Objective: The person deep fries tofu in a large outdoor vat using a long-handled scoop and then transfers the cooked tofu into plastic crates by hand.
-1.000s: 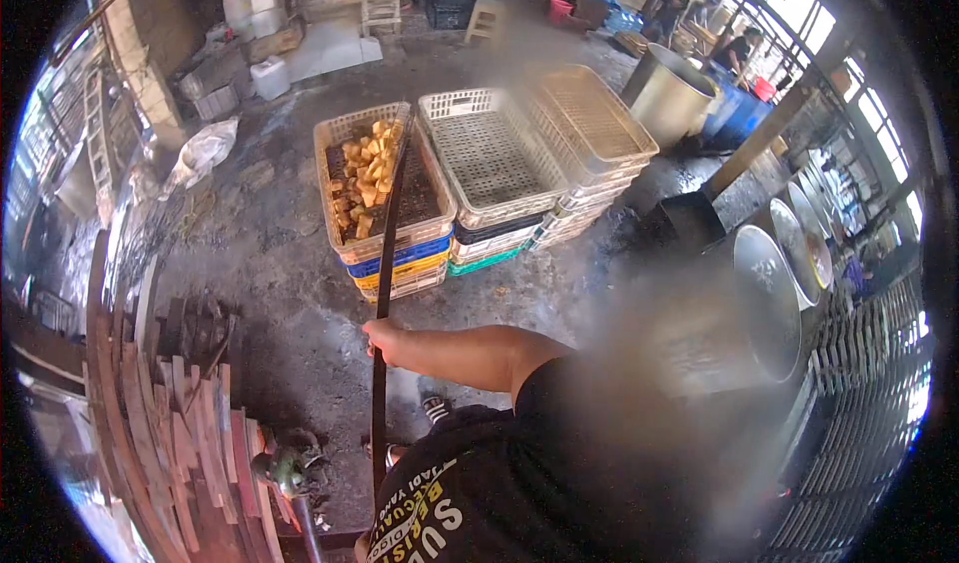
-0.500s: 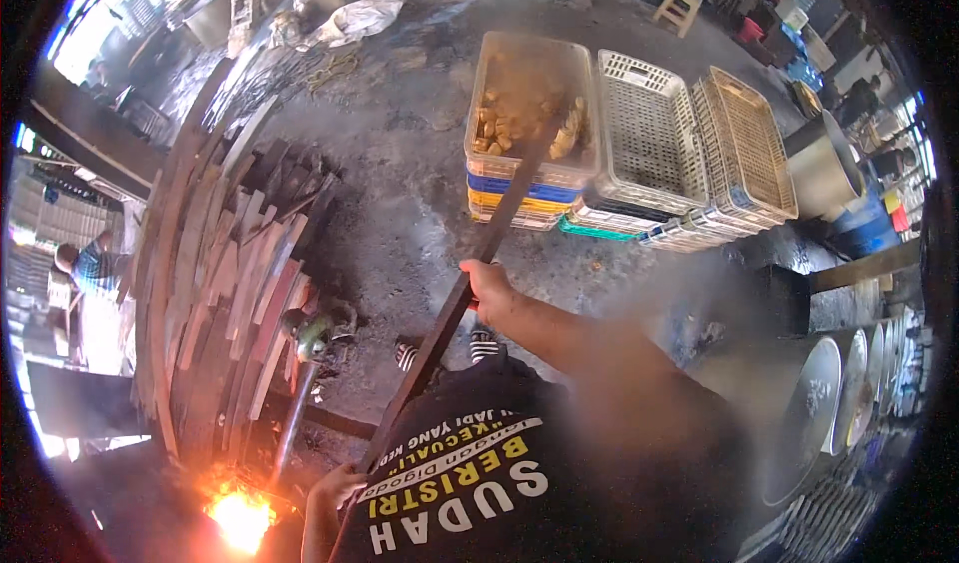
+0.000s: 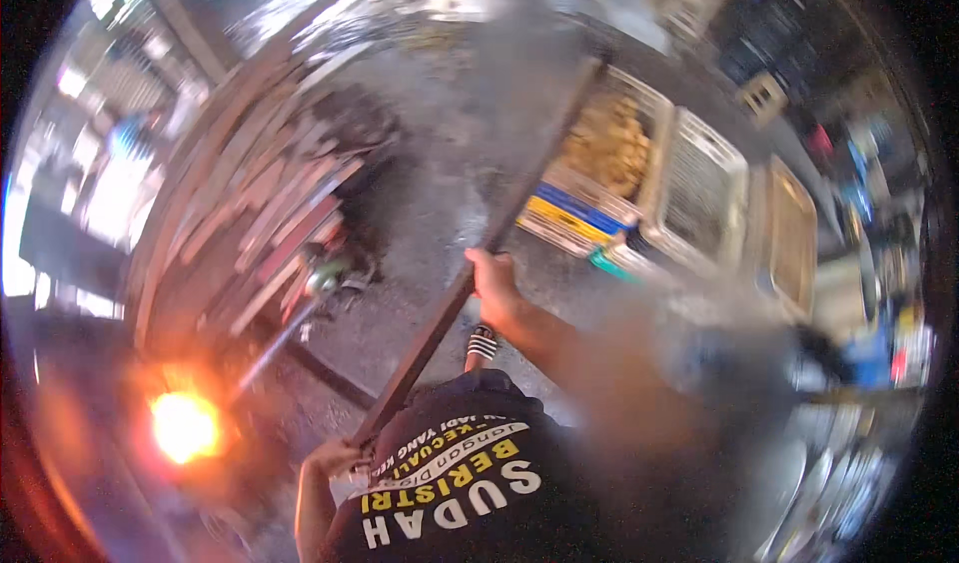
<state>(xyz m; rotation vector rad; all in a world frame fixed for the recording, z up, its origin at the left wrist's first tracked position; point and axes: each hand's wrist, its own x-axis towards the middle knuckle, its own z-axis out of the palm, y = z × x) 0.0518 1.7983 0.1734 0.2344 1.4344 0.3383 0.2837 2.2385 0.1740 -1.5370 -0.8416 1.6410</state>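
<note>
The person's left hand (image 3: 335, 456) is low at the front of the dark printed shirt (image 3: 450, 483), closed about the lower end of a long dark pole (image 3: 479, 248); the fingers are partly hidden, but the grasp looks full. The right hand (image 3: 491, 285) is higher up, arm stretched forward, wrapped round the pole near its middle with the thumb side uppermost. The pole runs on a slant from the left hand by the shirt, up and to the right, its far end above the nearest crate. A sandalled foot (image 3: 482, 341) shows on the grey floor (image 3: 430, 203) just below the right hand.

To the left of the body a bright orange fire (image 3: 183, 425) burns low down. Beyond it, long wooden planks (image 3: 250, 213) lean in a fanned stack.

Farther off to the right stand stacked plastic crates: the nearest crate (image 3: 611, 143) holds yellowish-brown pieces, and beside it are two empty pale crates (image 3: 704, 198). The picture is blurred with motion; finer detail cannot be told.
</note>
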